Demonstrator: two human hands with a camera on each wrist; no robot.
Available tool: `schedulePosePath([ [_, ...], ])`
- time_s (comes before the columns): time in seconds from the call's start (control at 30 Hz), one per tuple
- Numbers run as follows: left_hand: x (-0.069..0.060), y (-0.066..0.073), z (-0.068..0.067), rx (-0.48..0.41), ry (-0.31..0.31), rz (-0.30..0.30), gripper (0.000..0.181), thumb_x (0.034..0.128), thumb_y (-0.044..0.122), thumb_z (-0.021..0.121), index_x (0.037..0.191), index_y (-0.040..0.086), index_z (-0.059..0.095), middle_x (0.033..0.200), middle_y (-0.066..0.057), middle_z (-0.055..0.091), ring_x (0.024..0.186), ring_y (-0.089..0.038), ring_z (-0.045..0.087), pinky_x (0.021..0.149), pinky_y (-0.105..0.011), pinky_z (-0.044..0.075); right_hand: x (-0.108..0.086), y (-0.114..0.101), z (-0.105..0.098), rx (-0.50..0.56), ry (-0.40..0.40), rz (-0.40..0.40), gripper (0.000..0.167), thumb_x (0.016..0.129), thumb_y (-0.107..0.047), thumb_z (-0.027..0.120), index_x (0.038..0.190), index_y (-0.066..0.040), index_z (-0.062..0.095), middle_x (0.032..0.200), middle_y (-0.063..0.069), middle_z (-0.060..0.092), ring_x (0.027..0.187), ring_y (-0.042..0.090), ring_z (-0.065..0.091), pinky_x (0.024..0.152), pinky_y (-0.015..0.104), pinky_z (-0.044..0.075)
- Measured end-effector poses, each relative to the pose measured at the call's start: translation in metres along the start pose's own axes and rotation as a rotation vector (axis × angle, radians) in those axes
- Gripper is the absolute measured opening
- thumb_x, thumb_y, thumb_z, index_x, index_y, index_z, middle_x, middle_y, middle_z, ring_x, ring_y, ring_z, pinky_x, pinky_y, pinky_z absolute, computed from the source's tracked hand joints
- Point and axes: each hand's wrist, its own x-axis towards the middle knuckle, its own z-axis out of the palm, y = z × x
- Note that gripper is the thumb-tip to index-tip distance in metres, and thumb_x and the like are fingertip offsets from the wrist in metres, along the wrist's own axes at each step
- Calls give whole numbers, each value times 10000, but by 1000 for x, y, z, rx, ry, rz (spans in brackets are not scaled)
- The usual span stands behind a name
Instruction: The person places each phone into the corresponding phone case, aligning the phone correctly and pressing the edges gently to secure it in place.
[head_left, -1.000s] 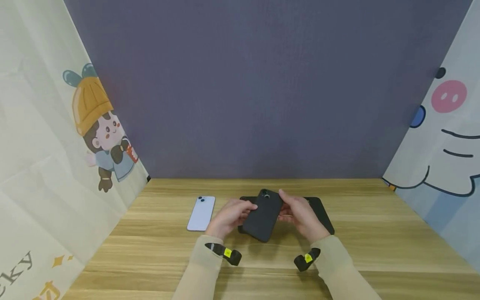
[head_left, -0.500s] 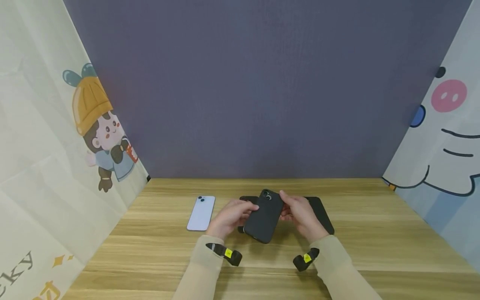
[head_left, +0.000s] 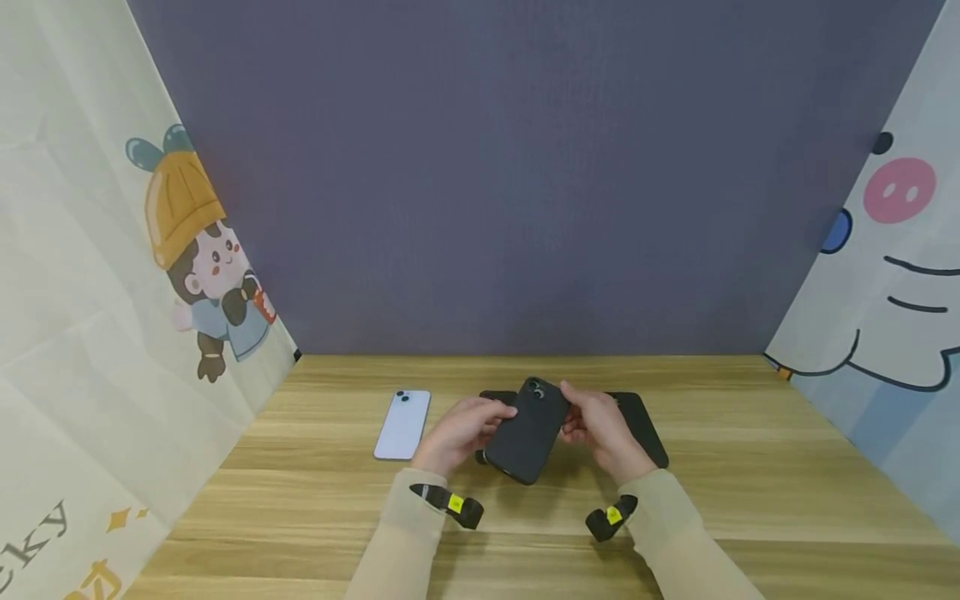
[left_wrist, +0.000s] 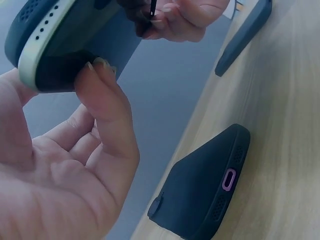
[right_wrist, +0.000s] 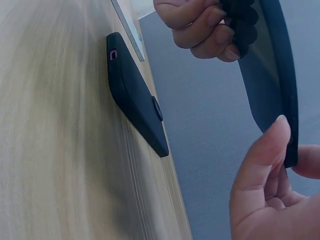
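Above the table, both hands hold a phone in a black case [head_left: 528, 437], tilted with its camera corner at the top. My left hand [head_left: 461, 433] pinches its left edge. In the left wrist view the phone's pale frame [left_wrist: 45, 37] with small round holes shows beside the dark case [left_wrist: 22, 30], so the two do not look flush at this end. My right hand [head_left: 602, 429] pinches the upper right edge, with the thumb [right_wrist: 267, 140] on the near face in the right wrist view. Much of the screen side is shadowed.
Behind the hands lies a black-cased phone [head_left: 491, 397] with a pinkish port [left_wrist: 229, 180]. A black phone or case [head_left: 643, 429] lies to the right, partly hidden. On the left rests a pale phone [head_left: 402, 425], camera side up. A dark panel [head_left: 525, 208] stands behind the wooden table [head_left: 315, 483].
The held phone has shifted very slightly to the right and turned a little. Both hands keep their hold, and the things lying on the table stay put.
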Motion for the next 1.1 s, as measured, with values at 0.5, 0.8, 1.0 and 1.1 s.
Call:
schedulePosePath([
  [0.5,2,-1,-1,7,-32,6,171,859,173,718,894,5,718,850,-67,709,771,-181,704,749,-330,583,1,1,-2,-27,-38,21,316,1008,-352,618,967,-46,684,737,47,637,676,209,620,668,376,559],
  [0.8,3,-4,4,71,-95,1,250,881,178,688,977,-51,719,849,-54,734,805,-187,731,770,-348,588,1,1,-1,-53,-76,-9,463,1006,-406,618,1177,19,689,1066,78,651,892,202,642,812,372,552],
  [1.0,5,-6,7,99,-111,2,142,885,168,688,842,34,708,783,-24,705,744,-128,702,734,-319,584,2,4,-3,-67,-112,1,432,1002,-444,613,1032,-24,706,1034,62,640,854,183,632,801,345,513],
  [1.1,4,-6,8,115,-132,7,148,893,167,686,855,28,722,783,-26,704,731,-118,686,726,-315,580,2,4,-2,-39,-146,13,399,994,-439,628,897,-60,706,884,39,655,752,178,642,761,336,528],
])
